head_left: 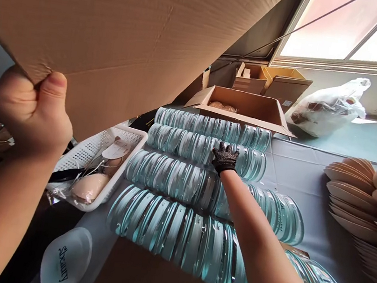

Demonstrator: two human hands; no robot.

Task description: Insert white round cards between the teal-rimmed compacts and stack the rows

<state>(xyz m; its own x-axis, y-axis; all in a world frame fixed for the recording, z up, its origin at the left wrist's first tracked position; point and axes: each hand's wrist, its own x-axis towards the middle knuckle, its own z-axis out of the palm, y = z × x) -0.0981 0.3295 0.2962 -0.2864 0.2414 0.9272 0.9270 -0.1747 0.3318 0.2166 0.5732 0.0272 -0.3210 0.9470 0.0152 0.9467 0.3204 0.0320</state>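
My left hand (35, 111) is bare and closed on the lower edge of a large cardboard flap (121, 22), which it holds raised above the table. My right hand (224, 158) wears a black mesh glove and reaches far forward. Its fingers curl over the second-farthest of several rows of clear blue-tinted packaged items (190, 179), which stand on edge side by side.
A white plastic basket (83, 156) with beige pads sits at the left. Stacks of beige cups (371, 197) lie at the right. An open cardboard box (246, 107), further boxes and a white plastic bag (327, 110) stand behind the rows, under a window.
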